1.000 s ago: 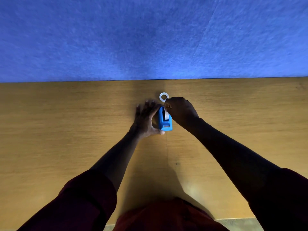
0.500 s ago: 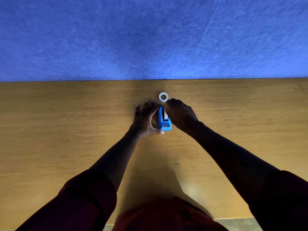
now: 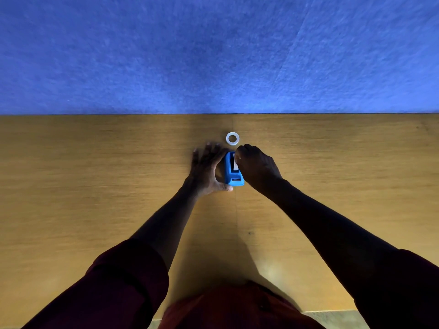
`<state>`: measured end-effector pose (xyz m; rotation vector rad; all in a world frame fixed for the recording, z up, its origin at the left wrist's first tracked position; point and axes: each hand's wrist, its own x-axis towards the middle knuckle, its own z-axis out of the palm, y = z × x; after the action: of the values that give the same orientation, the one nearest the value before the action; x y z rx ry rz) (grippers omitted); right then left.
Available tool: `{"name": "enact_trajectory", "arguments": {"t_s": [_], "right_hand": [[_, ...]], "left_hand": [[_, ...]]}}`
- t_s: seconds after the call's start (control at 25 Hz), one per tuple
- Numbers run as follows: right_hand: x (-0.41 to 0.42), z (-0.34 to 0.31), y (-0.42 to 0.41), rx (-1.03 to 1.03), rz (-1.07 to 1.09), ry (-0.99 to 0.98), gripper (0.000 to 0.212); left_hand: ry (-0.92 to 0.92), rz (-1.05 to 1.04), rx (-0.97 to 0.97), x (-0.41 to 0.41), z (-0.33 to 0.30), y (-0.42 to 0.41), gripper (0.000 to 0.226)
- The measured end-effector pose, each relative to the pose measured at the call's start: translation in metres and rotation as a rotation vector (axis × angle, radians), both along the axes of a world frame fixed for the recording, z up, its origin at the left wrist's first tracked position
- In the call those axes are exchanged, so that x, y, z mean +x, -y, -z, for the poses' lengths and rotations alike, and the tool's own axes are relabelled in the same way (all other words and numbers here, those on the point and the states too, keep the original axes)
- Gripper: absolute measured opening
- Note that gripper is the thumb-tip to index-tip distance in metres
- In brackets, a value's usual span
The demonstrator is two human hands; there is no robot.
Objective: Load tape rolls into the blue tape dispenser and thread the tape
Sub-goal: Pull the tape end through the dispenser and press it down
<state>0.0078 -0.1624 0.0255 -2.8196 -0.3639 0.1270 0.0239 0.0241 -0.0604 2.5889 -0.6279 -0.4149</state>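
Note:
The blue tape dispenser [image 3: 231,170] stands on the wooden table [image 3: 95,186], its cutter end toward me, with a white tape roll seated in its slot. My left hand [image 3: 205,169] holds the dispenser's left side, thumb at the near corner and fingers spread along the far side. My right hand [image 3: 257,168] is curled over the dispenser's right and far end, its fingertips pinching at the tape by the slot; the exact pinch is hidden. A spare white tape roll [image 3: 232,138] lies flat just beyond the dispenser.
A blue felt wall panel [image 3: 213,55] rises along the table's far edge. The table's near edge runs under my torso.
My right hand has dipped lower over the dispenser's far end. The dispenser and my left hand have barely shifted. The spare roll has not moved.

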Motion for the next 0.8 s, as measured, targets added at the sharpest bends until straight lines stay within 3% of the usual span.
{"name": "enact_trajectory", "arguments": {"t_s": [0.8], "right_hand": [[-0.02,0.001,-0.004,0.001,0.026,0.035,0.014]], "left_hand": [[-0.017,0.002,0.044,-0.001,-0.01,0.002,0.127]]}}
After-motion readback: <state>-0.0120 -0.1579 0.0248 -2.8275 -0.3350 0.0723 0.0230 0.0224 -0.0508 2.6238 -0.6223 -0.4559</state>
